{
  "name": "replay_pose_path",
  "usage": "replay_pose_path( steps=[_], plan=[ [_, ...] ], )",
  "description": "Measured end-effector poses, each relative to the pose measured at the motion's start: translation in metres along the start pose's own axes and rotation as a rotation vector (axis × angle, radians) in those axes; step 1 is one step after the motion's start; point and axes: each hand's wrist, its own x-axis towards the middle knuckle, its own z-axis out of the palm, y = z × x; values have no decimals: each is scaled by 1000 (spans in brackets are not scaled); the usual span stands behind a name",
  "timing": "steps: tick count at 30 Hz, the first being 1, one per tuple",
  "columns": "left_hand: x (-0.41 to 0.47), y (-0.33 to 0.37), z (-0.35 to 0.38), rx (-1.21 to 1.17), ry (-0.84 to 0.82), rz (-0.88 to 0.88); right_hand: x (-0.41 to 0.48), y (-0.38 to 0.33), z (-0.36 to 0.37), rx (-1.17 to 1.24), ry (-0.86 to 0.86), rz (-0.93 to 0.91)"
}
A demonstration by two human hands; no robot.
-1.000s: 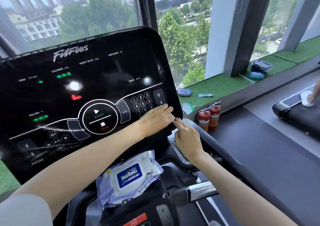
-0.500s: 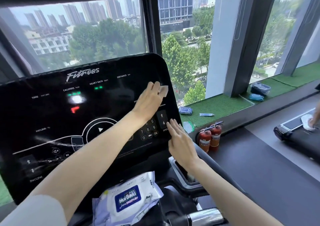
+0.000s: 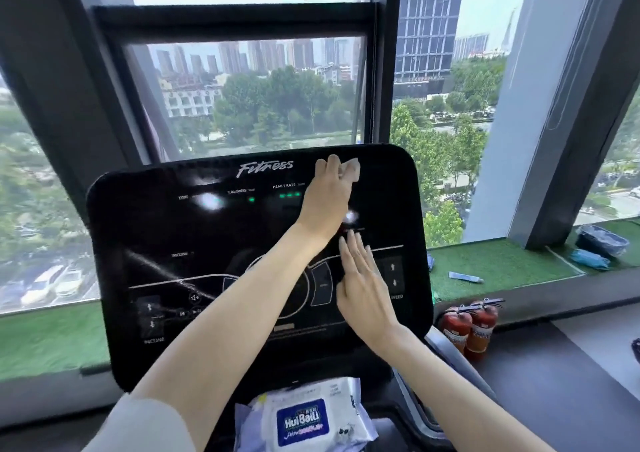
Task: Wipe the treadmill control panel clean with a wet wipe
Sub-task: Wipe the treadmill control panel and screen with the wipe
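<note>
Nearest the camera, the white soft pack of wet wipes with a blue label (image 3: 300, 420) lies on the ledge below the console, as it did half a second ago. Above it, the right hand (image 3: 363, 289) now rests flat with fingers spread on the glossy black treadmill control panel (image 3: 166, 237), left of the speed arrows; earlier it sat lower at the panel's right edge. The left hand (image 3: 327, 197) has slid up from the mid-right area to the top edge beside the "Fitness" logo, pressing a small folded white wet wipe (image 3: 350, 171) under its fingertips against the panel. Beyond, two red fire extinguishers (image 3: 469, 325) stand beside the green artificial-turf sill (image 3: 502, 268).
</note>
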Motion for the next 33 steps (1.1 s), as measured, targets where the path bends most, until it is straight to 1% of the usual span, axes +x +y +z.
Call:
replay_pose_path(
  steps=[4,7,13,16,18,21,24,29,33],
  plan=[
    [-25,-40,-17,45,52,-37,11,-33,17,55,1,-60],
    [-48,-76,-34,52,58,-70,17,-57,31,83,-8,-108],
    [-100,-149,-76,97,135,-212,25,-109,52,115,-30,-213],
    [-122,-181,-91,120,143,-280,26,-126,60,114,-31,-225],
    [-131,-197,-99,126,182,-330,26,-133,64,113,-36,-229],
    [-142,-212,-104,109,229,-418,24,-138,68,102,-50,-235],
    [-151,-222,-108,107,232,-472,18,-143,71,84,-61,-236],
    [-166,-220,-111,110,223,-499,-3,-149,79,59,-106,-248],
    [-201,-221,-105,105,183,-487,-29,-151,89,61,-164,-261]
  ],
)
